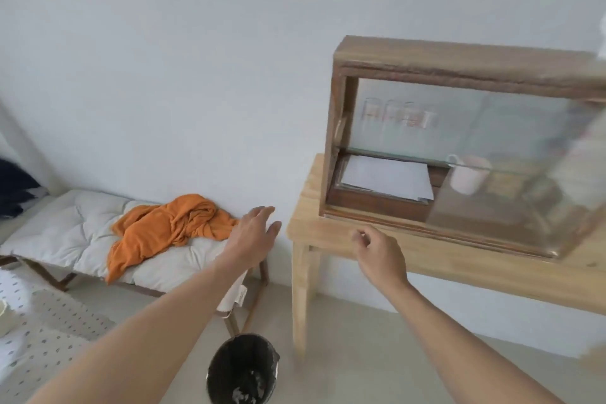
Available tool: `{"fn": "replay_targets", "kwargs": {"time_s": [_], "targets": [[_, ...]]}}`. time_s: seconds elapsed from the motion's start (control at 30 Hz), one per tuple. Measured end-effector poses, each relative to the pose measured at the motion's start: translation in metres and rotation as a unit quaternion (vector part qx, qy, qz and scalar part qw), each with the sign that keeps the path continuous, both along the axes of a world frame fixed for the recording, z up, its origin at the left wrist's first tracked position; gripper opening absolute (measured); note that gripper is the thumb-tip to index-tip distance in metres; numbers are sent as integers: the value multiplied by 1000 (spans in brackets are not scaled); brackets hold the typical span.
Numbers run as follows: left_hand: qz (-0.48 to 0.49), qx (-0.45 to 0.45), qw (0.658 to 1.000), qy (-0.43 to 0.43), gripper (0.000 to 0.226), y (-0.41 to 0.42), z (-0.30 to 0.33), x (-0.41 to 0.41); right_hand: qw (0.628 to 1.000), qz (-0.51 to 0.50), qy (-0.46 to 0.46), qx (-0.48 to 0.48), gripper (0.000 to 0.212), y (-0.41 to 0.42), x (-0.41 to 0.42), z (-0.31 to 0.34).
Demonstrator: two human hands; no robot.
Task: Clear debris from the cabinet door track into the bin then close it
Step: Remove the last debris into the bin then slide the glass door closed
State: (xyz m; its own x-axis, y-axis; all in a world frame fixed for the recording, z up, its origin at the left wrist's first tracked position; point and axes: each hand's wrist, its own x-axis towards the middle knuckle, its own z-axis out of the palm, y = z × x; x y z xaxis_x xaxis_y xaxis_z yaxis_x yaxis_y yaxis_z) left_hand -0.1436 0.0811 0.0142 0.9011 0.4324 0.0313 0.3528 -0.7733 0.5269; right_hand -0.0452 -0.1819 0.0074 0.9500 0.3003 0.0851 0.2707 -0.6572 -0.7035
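Right hand (377, 254) loosely curled, empty, near track | left hand (254, 233) spread, empty | brown wooden cabinet's sliding glass door (475, 141): fragile, slippery; push by edge | black round bin (242, 367) below.

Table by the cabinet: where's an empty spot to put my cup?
The table has a bare strip along its front edge, between the cabinet and the right hand. The left corner is bare too. Inside the cabinet, papers and a mug crowd the shelf.
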Motion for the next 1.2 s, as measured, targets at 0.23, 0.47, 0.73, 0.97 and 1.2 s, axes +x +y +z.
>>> {"fn": "replay_targets", "kwargs": {"time_s": [0.23,0.47,0.73,0.97,1.2], "targets": [[-56,-61,995,-61,68,-64,56,76,985,-77,-143,51,27,-96,67,46],[-51,-183,978,-82,72,-89,60,117,897,-60,-416,-137,36,-175,110,69],[-61,-176,976,-113,71,-93,53,121,807,-26,-437,-396,121,-213,151,88],[-63,-167,977,-114,74,-94,51,124,770,0,-496,-401,126,-203,176,96],[-76,-173,976,-109,74,-93,53,119,758,43,-514,-399,132,-133,172,99]]}}
